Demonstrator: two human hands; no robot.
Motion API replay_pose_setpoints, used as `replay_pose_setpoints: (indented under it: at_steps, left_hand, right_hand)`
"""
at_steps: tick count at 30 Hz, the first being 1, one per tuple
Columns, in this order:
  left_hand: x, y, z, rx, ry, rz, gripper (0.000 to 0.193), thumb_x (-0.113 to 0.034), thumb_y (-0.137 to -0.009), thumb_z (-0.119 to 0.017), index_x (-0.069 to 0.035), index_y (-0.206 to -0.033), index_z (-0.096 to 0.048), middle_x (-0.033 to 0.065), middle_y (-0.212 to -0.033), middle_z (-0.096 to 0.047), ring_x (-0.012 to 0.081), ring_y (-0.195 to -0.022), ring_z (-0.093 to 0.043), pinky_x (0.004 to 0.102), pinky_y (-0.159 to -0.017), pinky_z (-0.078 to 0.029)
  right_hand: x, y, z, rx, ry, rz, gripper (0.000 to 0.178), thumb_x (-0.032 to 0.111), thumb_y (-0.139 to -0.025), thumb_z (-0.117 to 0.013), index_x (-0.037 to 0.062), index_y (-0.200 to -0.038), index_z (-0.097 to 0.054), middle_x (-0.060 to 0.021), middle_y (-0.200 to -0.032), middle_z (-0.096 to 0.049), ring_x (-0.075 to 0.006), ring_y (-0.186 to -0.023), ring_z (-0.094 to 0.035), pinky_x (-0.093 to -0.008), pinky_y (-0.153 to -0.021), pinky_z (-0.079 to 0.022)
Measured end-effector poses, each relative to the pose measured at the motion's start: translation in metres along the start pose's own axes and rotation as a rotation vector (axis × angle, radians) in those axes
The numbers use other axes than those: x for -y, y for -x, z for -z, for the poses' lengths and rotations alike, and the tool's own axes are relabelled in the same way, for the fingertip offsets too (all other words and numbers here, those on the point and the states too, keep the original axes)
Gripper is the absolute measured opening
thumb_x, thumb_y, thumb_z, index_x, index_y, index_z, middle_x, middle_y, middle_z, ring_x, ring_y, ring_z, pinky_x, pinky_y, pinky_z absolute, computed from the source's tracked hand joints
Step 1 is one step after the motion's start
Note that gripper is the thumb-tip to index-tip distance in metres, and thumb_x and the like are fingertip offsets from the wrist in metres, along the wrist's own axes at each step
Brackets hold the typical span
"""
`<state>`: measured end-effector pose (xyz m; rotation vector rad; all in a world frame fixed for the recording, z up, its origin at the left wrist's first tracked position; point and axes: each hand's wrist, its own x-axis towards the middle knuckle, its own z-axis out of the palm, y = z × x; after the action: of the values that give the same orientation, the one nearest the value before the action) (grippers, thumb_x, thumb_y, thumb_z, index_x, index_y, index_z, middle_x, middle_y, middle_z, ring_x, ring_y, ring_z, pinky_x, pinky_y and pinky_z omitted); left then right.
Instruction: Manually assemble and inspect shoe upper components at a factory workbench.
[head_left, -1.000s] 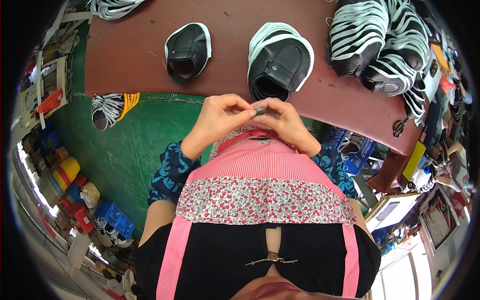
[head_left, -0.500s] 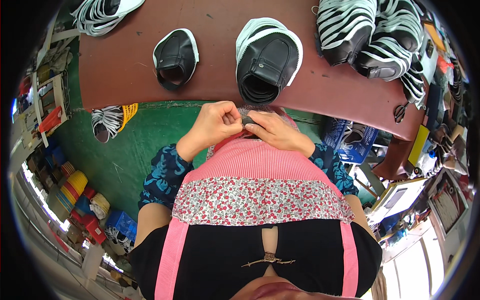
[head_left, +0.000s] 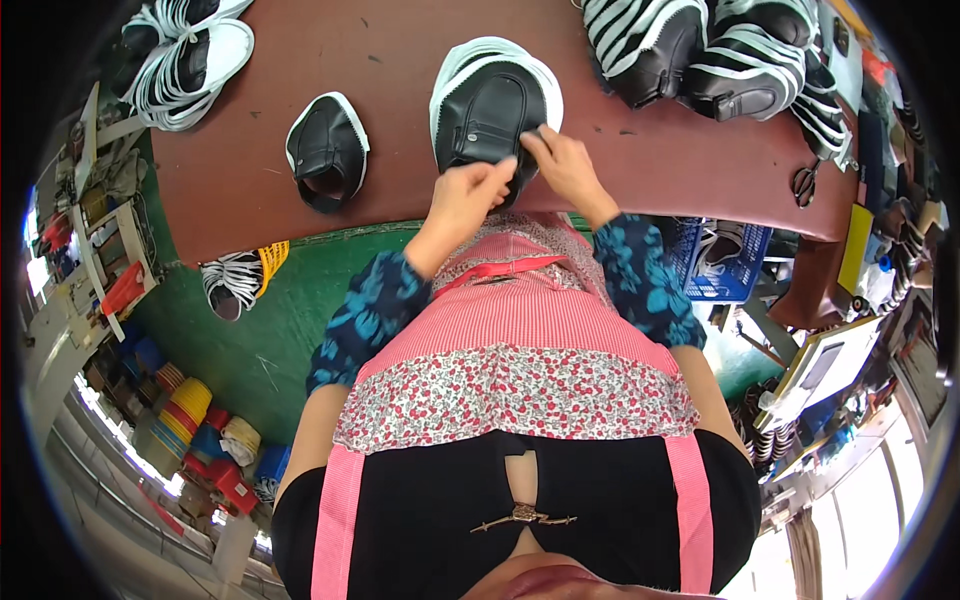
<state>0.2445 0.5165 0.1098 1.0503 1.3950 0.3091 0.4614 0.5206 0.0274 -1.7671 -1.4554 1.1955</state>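
A stack of black shoe uppers with white edging [head_left: 487, 105] lies on the brown table in front of me. My left hand [head_left: 465, 203] is at the near end of the stack, its fingers closed on the opening's rim. At the stack's right edge, my right hand [head_left: 572, 175] pinches the side of the upper. Both sets of fingertips are slightly blurred, and the hands partly hide the opening. To the left sits a smaller black upper [head_left: 328, 150], apart from my hands.
Bundled uppers [head_left: 650, 45] crowd the table's far right, with scissors [head_left: 804, 186] by the right end. Another bundle [head_left: 195, 65] lies far left. Below the table edge are a blue basket [head_left: 722, 265] and a yellow basket [head_left: 273, 265].
Both hands have moved forward from my lap to the stack of uppers. The small dark piece they held is no longer visible. The view has shifted slightly.
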Motion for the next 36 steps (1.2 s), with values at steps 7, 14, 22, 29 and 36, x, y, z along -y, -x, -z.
replay_pose_setpoints:
  at_steps: [7,14,22,29,36]
  left_hand:
    - [0.004,-0.020,-0.012,-0.134,0.169,0.185,0.056,-0.051,-0.103,-0.078,0.004,-0.100,-0.085,0.0091,-0.088,-0.081,0.0142,-0.075,-0.075,0.0267,-0.070,-0.058]
    - [0.019,-0.012,-0.022,-0.240,0.505,0.259,0.046,-0.046,-0.095,-0.089,-0.003,-0.097,-0.075,0.0116,-0.098,-0.081,0.0154,-0.083,-0.076,0.0276,-0.072,-0.060]
    - [0.018,0.047,0.005,-0.389,0.507,-0.032,0.037,-0.036,-0.107,-0.078,-0.002,-0.093,-0.072,0.0069,-0.087,-0.075,0.0139,-0.077,-0.072,0.0296,-0.070,-0.060]
    - [0.119,0.034,0.165,-0.972,0.852,-0.067,0.036,-0.041,-0.112,-0.069,-0.008,-0.122,-0.059,0.0047,-0.106,-0.068,0.0184,-0.089,-0.069,0.0367,-0.074,-0.059]
    - [0.188,-0.026,0.249,-0.696,0.209,0.014,0.037,-0.032,-0.096,-0.091,-0.004,-0.110,-0.072,0.0075,-0.102,-0.076,0.0241,-0.089,-0.074,0.0427,-0.080,-0.060]
  right_hand:
    - [-0.008,0.008,-0.012,-0.043,0.040,0.158,0.029,0.035,-0.110,-0.065,0.0070,-0.108,-0.074,-0.0250,-0.093,-0.073,-0.0481,-0.086,-0.072,-0.0544,-0.073,-0.055]
    - [-0.006,0.033,-0.009,-0.110,-0.139,0.172,0.027,0.030,-0.110,-0.068,0.0040,-0.104,-0.069,-0.0283,-0.088,-0.071,-0.0511,-0.085,-0.071,-0.0547,-0.068,-0.054]
    - [-0.025,0.042,-0.004,-0.097,-0.397,-0.210,0.039,0.037,-0.118,-0.058,0.0040,-0.100,-0.067,-0.0045,-0.083,-0.071,-0.0118,-0.077,-0.067,-0.0293,-0.071,-0.055]
    - [-0.034,0.038,-0.005,-0.105,-0.680,-0.323,0.033,0.038,-0.118,-0.058,0.0091,-0.107,-0.070,0.0018,-0.098,-0.067,-0.0077,-0.091,-0.065,-0.0283,-0.079,-0.058]
    - [-0.023,0.028,-0.014,-0.086,-0.749,-0.346,0.034,0.037,-0.117,-0.061,0.0055,-0.113,-0.074,-0.0004,-0.102,-0.070,-0.0086,-0.090,-0.065,-0.0286,-0.082,-0.059]
